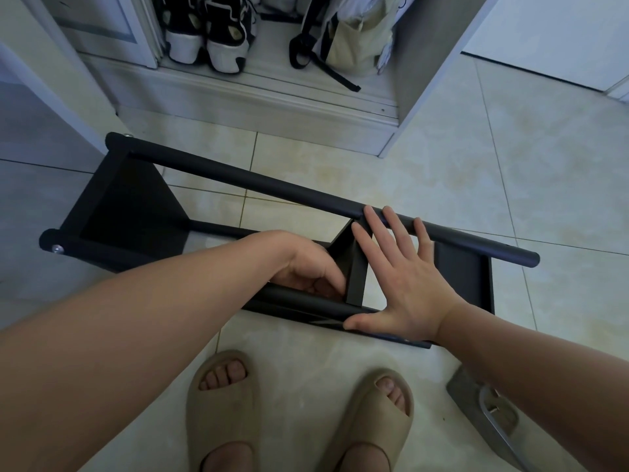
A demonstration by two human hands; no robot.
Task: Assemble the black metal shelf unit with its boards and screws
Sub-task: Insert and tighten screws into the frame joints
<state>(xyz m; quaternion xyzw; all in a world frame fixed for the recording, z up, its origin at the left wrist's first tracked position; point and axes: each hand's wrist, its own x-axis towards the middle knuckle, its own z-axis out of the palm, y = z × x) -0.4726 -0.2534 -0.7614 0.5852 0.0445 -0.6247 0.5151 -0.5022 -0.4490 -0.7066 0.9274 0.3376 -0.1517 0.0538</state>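
The black metal shelf unit (452, 237) is lying on its side on the tiled floor (442, 158), right in front of my feet in beige sandals (221, 407).

Left hand (304, 267) first: it reaches in over the near tube (299, 299). The fingers (332, 279) are curled in tight behind that tube, with the tips up against the foot of the middle board (356, 284). Whether they grip anything there, I cannot tell; the tube hides it.

Right hand (405, 281) now: flat, fingers straight and spread wide, holding nothing. The palm lies across the frame just to the right of the middle board. The fingertips reach the far tube (255, 183) and the thumb rests along the near tube.

The middle board stands edge-on between the two tubes. The end board (129, 206) sits at the left end of the frame, and another board (459, 274) shows beyond my right hand. A silver screw (57, 248) pokes out of the left tip of the near tube.

Further off, an open cabinet (272, 97) holds black-and-white shoes (204, 32) and a pale bag (354, 39). A grey metal object (483, 403) lies on the floor under my right forearm.
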